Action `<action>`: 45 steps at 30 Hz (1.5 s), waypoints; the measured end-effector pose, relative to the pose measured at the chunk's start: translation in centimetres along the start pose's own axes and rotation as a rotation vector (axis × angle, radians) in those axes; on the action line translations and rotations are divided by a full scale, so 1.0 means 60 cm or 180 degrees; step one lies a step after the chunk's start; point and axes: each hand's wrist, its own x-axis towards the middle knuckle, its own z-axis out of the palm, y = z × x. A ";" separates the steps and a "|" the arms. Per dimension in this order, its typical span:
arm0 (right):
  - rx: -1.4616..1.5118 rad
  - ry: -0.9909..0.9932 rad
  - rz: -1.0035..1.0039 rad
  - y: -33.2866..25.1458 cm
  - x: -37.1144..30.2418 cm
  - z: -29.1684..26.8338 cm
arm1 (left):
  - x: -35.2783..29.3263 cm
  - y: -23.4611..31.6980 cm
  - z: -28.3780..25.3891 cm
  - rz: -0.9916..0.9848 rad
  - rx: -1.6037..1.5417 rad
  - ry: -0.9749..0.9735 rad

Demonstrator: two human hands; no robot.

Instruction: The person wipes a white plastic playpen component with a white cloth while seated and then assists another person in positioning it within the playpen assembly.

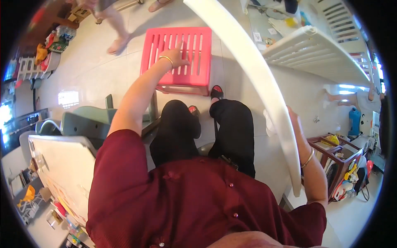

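My left hand (pixel 178 58), with a gold bangle at the wrist, rests on the slatted seat of a pinkish-red plastic stool (pixel 205 51). Its fingers are spread over the slats. A long curved white piece (pixel 264 78) runs close in front of me, from the top middle down to the lower right. Behind its right edge is my right hand (pixel 294 124), whose fingers are mostly hidden, so their grip does not show. Something white and soft, perhaps a cloth (pixel 269 122), peeks out on the other side of that piece, level with the hand.
A white slatted plastic chair (pixel 318 53) stands at upper right. Right of me is a dark red wooden rack (pixel 331 155) with various items. A white-topped table (pixel 62 165) and green-grey chair (pixel 87 122) stand left. Another person's bare leg (pixel 117 31) shows at upper left.
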 end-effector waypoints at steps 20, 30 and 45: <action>-0.0556 -0.0158 0.1381 -0.084 0.068 0.011 | 0.053 -0.062 -0.023 -0.0214 -0.0295 0.0022; -0.1334 -0.0496 0.0994 -0.014 -0.001 -0.089 | -0.129 -0.057 -0.098 -0.0583 -0.0894 -0.0410; -0.0778 -0.0373 0.0393 -0.258 0.034 -0.019 | -0.144 -0.109 -0.354 -0.0633 -0.0765 0.0007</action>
